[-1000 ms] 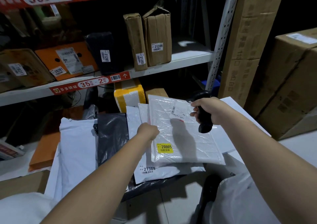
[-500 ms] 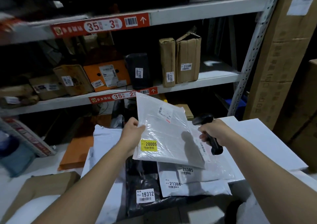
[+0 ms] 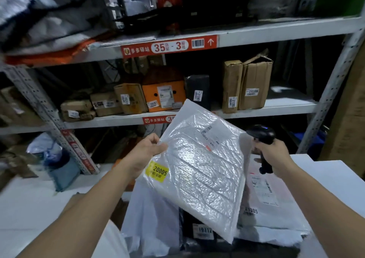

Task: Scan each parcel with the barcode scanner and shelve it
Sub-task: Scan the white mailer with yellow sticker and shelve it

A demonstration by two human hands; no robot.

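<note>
The fingers [image 3: 158, 149] of the left hand [image 3: 147, 155] are being pressed in a pinch on the left edge of a flat, white, bubble-padded plastic mailer [image 3: 201, 168], just above its yellow sticker numbered 20005 [image 3: 157, 171]. The mailer is being held tilted in the air above a pile of white and black plastic parcels [image 3: 264, 194] on the white counter [image 3: 325, 174], in front of a grey metal shelf [image 3: 286, 107] of cardboard boxes. The handle of a black pistol-shaped barcode scanner [image 3: 260, 135] is being gripped by the right hand [image 3: 276, 155], just beside the mailer's right edge. The mailer is being judged light, soft and bendy, with a glossy, probably slippery skin. A one-edge pinch is probably enough, though a grasp at the middle of an edge would limit sagging.
</note>
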